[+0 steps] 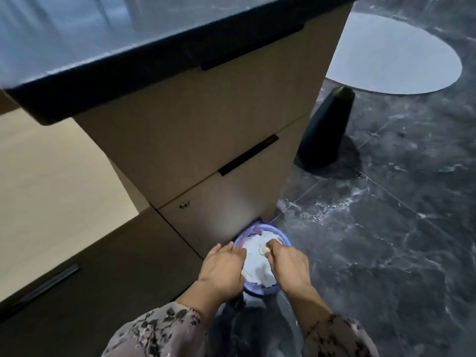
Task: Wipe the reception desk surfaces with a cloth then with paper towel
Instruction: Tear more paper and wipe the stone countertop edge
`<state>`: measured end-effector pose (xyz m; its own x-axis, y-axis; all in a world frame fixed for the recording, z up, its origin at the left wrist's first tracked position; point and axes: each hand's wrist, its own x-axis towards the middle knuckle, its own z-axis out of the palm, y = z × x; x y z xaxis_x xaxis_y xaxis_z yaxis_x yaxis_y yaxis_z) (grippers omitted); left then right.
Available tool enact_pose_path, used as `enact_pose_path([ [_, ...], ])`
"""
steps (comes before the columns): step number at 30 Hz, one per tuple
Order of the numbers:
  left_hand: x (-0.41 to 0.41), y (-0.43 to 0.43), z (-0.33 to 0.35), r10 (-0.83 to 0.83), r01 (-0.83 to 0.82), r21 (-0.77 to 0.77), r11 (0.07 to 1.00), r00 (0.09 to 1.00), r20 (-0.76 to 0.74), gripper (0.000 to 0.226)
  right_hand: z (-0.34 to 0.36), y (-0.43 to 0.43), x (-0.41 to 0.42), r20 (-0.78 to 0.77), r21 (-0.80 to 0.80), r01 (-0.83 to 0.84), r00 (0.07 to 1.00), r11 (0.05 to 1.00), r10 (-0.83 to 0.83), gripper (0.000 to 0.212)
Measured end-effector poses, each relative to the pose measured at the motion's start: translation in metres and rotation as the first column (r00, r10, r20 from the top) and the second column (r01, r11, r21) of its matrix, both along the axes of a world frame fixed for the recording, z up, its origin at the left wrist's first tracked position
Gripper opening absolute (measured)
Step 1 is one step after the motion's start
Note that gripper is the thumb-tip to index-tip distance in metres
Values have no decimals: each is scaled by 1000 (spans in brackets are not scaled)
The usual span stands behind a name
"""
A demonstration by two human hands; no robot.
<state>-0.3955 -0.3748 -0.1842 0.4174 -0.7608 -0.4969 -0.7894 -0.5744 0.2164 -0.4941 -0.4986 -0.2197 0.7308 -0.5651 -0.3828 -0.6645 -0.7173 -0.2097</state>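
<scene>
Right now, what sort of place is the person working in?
Probably an office reception area: a desk with a dark glossy top, beige drawers with dark bar handles, and a polished dark marble floor. The right hand holds a paper wad over a small purple bin.

Pale pinkish-grey sleeves (154,331) with a dark flower-and-leaf print, loose at both wrists, above bare hands (221,269).

Dark glossy floor tiles (412,228) carry white veining and thin grout lines. A pale round patch (399,55) lies at upper right. A black cone-shaped object (324,132) stands beside the beige drawer unit (206,124) with black recessed handles, under a dark desktop (77,34)
</scene>
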Motion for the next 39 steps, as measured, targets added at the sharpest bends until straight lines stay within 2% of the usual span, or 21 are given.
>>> enact_pose_path([
  [5,2,-10,-45,-14,14,32,999,1000,-13,57,-48,-9,12,5,44,14,1000,999,-14,30],
  [10,3,-16,-76,-21,23,58,998,999,-40,61,-72,-13,19,-25,105,23,999,994,-20,50],
  [19,6,-16,-66,-60,60,19,998,998,-13,64,-56,-8,15,-16,16,19,1000,1000,-18,39],
  [26,2,-6,-6,-47,47,-57,997,999,8,56,8,4,18,1,-72,-15,1000,997,15,29],
  [29,-3,5,31,-37,38,-69,997,999,24,59,49,12,14,20,-95,-17,1000,995,19,24],
  [39,-30,43,155,-2,20,-165,986,994,106,31,182,51,3,58,-143,-143,987,979,152,24],
])
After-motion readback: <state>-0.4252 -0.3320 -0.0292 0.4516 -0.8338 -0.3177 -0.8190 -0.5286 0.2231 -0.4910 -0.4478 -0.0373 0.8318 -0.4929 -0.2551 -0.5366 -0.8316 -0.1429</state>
